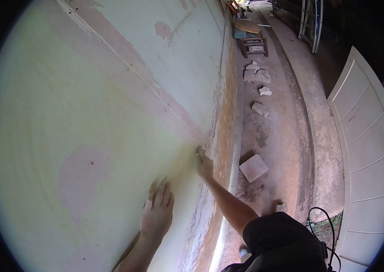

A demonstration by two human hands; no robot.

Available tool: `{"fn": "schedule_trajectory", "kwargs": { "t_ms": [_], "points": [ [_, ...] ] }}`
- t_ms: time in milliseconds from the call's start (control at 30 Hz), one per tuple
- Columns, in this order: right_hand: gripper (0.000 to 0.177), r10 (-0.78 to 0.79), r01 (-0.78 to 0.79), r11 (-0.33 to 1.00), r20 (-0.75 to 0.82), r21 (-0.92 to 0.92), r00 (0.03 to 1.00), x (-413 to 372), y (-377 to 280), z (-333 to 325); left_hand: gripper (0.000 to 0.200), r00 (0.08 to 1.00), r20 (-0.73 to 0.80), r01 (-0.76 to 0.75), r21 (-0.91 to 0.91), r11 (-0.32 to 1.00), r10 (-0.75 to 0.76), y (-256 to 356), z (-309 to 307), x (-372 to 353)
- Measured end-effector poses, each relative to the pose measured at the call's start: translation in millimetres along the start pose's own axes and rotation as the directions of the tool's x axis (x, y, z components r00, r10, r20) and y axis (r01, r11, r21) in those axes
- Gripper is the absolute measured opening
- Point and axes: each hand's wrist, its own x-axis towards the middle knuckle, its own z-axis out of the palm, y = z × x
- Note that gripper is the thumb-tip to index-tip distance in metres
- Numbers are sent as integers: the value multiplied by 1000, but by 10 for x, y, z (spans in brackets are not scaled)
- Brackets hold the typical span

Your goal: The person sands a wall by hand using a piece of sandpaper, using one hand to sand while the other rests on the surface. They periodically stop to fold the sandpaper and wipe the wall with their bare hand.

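Observation:
My left hand [157, 213] lies flat against the pale green wall [124, 118], its fingers stretched out and close together. Higher up and to the right, my right hand [204, 165] presses on the same wall near its worn lower edge. Its fingers are closed, and whatever they may hold is too small and blurred to name. From near this hand, a seam [140, 79] with a pinkish strip around it runs up to the upper left. Bare pinkish patches [83, 174] show where the green coat is absent.
Right of the wall runs a dusty concrete floor [282, 149] with a square tile [253, 167] and several broken chunks [257, 75]. A wooden stool [254, 46] stands farther off. At right are a white panelled door [369, 140], a ladder-like metal frame [307, 27] and a black cable [333, 235].

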Motion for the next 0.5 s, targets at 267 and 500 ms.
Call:
{"fn": "schedule_trajectory", "kwargs": {
  "t_ms": [267,500],
  "points": [
    [35,-58,59,997,-33,40,998,-11,210,5,48,1000,7,-8,-7,1000,8,2,-68,11],
    [44,-285,286,947,-28,146,958,-513,-430,89,48,1000,-3,-8,-25,1000,8,-4,-61,36]
  ]
}}
